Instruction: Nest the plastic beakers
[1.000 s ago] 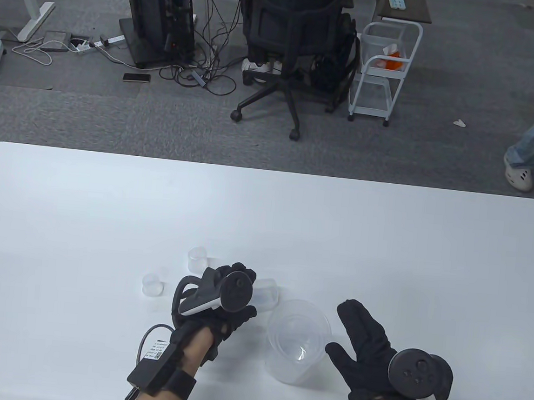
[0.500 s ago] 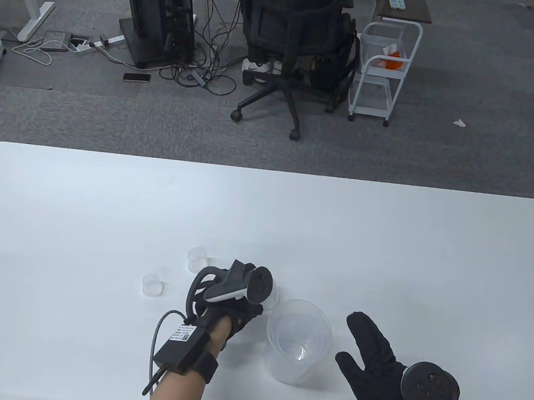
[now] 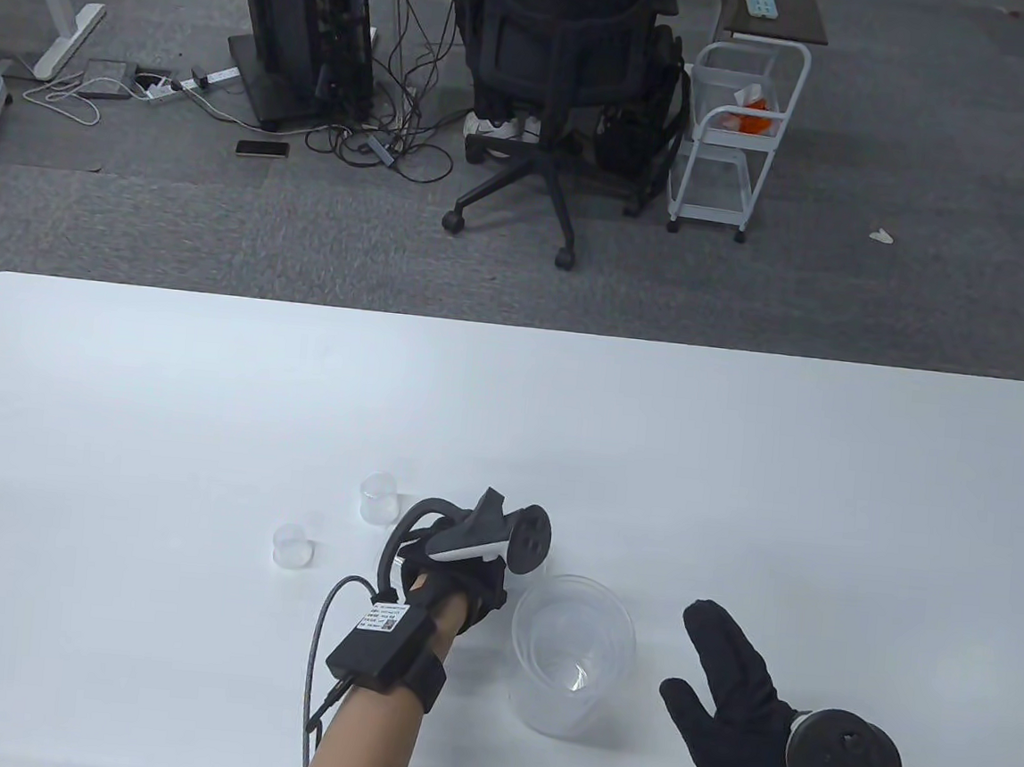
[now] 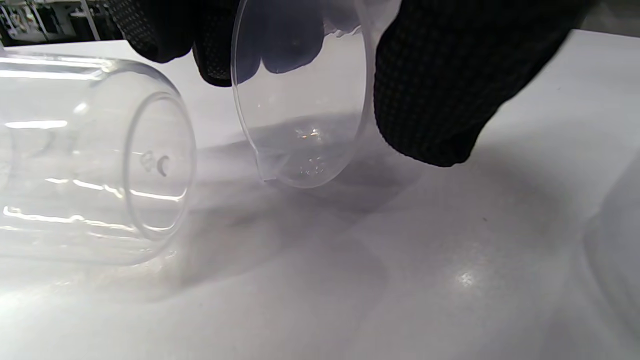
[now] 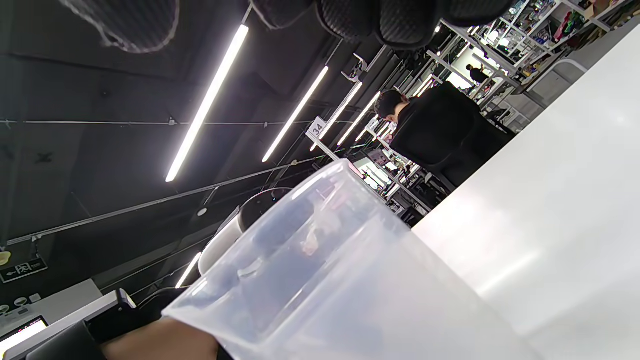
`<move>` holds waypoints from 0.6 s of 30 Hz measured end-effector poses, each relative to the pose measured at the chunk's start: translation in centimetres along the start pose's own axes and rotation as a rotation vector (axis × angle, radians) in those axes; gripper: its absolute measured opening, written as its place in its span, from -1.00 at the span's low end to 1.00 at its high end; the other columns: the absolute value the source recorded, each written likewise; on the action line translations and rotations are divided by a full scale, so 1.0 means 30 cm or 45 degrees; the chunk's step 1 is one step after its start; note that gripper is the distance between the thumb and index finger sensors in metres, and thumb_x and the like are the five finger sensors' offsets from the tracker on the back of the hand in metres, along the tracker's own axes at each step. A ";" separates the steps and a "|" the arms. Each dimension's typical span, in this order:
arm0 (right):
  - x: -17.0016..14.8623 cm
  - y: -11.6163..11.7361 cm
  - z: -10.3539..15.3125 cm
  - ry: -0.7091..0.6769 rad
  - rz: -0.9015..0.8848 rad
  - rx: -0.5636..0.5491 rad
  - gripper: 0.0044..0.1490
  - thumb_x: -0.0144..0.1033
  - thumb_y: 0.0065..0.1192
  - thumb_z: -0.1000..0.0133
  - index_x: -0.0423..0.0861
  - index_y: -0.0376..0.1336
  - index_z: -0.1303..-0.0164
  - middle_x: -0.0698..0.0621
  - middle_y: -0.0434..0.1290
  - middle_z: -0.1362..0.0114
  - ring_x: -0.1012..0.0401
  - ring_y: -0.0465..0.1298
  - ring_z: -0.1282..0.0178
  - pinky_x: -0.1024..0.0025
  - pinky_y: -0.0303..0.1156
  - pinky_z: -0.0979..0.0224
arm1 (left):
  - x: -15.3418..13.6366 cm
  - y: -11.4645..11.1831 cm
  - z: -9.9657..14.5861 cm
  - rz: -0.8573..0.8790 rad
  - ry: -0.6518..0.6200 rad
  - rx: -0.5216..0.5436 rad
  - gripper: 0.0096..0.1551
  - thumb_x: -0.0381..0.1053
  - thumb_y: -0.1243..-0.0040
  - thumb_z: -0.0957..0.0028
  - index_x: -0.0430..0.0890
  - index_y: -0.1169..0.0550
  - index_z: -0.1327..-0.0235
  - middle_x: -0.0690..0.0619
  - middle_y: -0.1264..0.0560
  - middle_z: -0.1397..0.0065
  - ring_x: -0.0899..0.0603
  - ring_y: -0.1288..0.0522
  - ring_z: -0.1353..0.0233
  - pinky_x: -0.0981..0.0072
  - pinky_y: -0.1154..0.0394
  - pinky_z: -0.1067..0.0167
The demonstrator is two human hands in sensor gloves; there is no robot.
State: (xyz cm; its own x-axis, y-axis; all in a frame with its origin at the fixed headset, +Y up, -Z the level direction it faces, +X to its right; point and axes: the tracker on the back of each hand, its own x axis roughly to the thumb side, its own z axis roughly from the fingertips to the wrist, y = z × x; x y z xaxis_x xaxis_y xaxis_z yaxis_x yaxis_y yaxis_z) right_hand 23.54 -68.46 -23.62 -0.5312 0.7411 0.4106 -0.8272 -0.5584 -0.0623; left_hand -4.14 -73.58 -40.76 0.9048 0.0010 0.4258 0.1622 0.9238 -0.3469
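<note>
Mid-nesting: left hand (image 3: 450, 575) grips a small beaker (image 4: 300, 100) tilted beside the large beaker (image 3: 572, 653); right hand (image 3: 739, 699) spread, empty. Next, probably lift it in.

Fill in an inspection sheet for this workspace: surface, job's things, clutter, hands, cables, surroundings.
Surface: white matte table, no spills seen.
Job's things: large clear plastic beaker upright near the front edge, at least one smaller beaker nested inside; medium clear plastic beaker tilted, held low over the table; two small clear plastic beakers standing apart at the left.
Clutter: nothing seen on the table.
Hands: left hand grips the medium beaker between thumb and fingers; right hand open, fingers spread, beside the large beaker, not touching it.
Cables: black cable runs from the left wrist module.
Surroundings: black office chair, white wire cart, floor wiring.
</note>
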 end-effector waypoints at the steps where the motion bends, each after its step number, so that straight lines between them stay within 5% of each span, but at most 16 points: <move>1: 0.000 -0.004 0.001 0.000 0.003 -0.005 -0.03 0.17 0.17 -0.09 -0.18 -0.01 -0.51 -0.27 0.07 -0.66 -0.26 0.19 -0.54 -0.19 0.17 -0.45 | -0.003 0.004 -0.001 0.011 -0.013 0.007 0.06 0.10 -0.46 0.17 -0.06 -0.11 -0.49 -0.19 -0.25 -0.54 -0.42 -0.40 -0.45 -0.19 -0.40 -0.28; 8: 0.001 -0.018 0.004 -0.002 0.005 -0.026 -0.03 0.17 0.16 -0.09 -0.18 -0.01 -0.51 -0.27 0.07 -0.66 -0.26 0.19 -0.54 -0.19 0.17 -0.46 | -0.054 0.083 0.053 0.145 -0.015 0.102 0.04 0.13 -0.45 0.18 -0.04 -0.15 -0.49 -0.25 -0.30 -0.51 -0.44 -0.45 -0.40 -0.18 -0.45 -0.20; 18: 0.000 -0.020 0.005 0.003 0.034 -0.024 -0.03 0.17 0.16 -0.09 -0.18 -0.02 -0.51 -0.27 0.07 -0.67 -0.27 0.18 -0.54 -0.20 0.16 -0.46 | -0.148 0.237 0.252 0.282 -0.029 0.180 0.03 0.15 -0.43 0.15 -0.05 -0.14 -0.51 -0.28 -0.30 -0.49 -0.50 -0.41 -0.46 -0.27 -0.44 -0.28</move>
State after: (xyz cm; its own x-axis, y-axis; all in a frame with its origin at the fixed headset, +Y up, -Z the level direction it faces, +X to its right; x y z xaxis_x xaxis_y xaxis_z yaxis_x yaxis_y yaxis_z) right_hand 24.07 -68.18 -23.45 -0.5534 0.7269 0.4066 -0.8161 -0.5707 -0.0906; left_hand -9.98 -64.12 -38.81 0.9029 0.2164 0.3715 -0.0972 0.9444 -0.3141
